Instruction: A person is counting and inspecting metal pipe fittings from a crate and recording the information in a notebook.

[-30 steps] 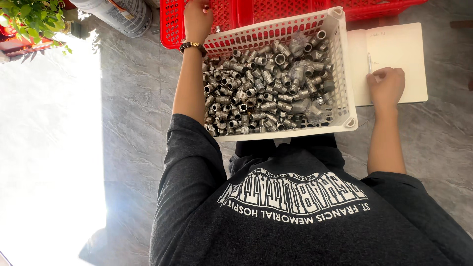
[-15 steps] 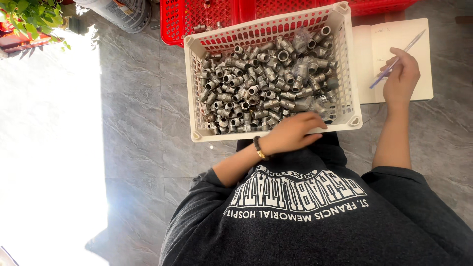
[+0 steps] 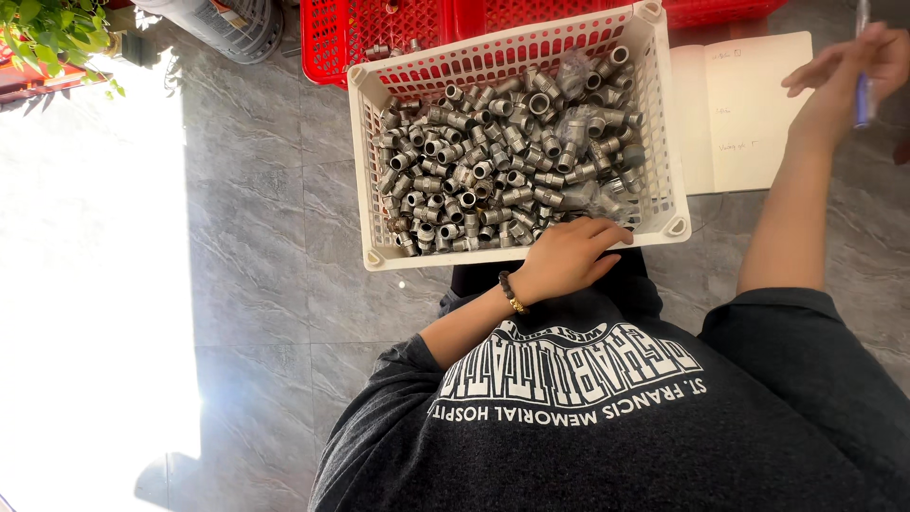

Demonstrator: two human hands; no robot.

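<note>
Left hand point(image 3: 569, 258) hides white crate point(image 3: 517, 248) rim; right hand point(image 3: 844, 76) blurred

White basket point(image 3: 664, 142) heaped with grey metal fittings point(image 3: 502, 156)

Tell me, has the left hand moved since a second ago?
Yes. The left hand was at the far rim of the white basket, by the red crate; now it rests at the basket's near rim, close to the body.

Right hand point(image 3: 848, 66) blurred, pen point(image 3: 863, 90) grip unclear; red crate point(image 3: 493, 19) cut by top edge; notebook point(image 3: 749, 104) writing illegible.
</note>
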